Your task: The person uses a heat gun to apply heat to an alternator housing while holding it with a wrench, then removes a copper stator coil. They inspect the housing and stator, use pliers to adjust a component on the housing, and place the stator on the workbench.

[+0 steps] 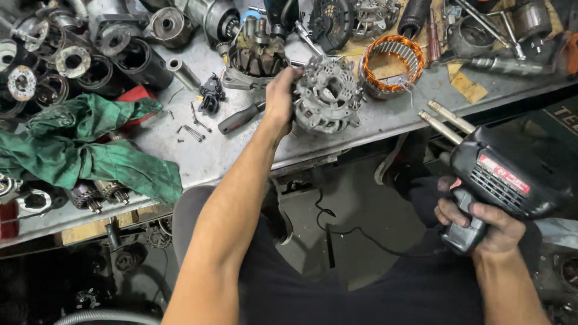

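My left hand reaches onto the metal workbench and grips the left side of a grey alternator housing, held tilted near the bench's front edge. My right hand is below the bench, closed around the handle of a black soldering gun with two metal tip rods pointing up and left toward the bench. A stator ring with copper windings stands just right of the housing. A black-handled screwdriver lies beside my left wrist.
A crumpled green rag covers the bench's left. Several motor housings, rotors and rings crowd the back and left. Loose screws and a small black part lie mid-bench. A black cable trails on the floor below.
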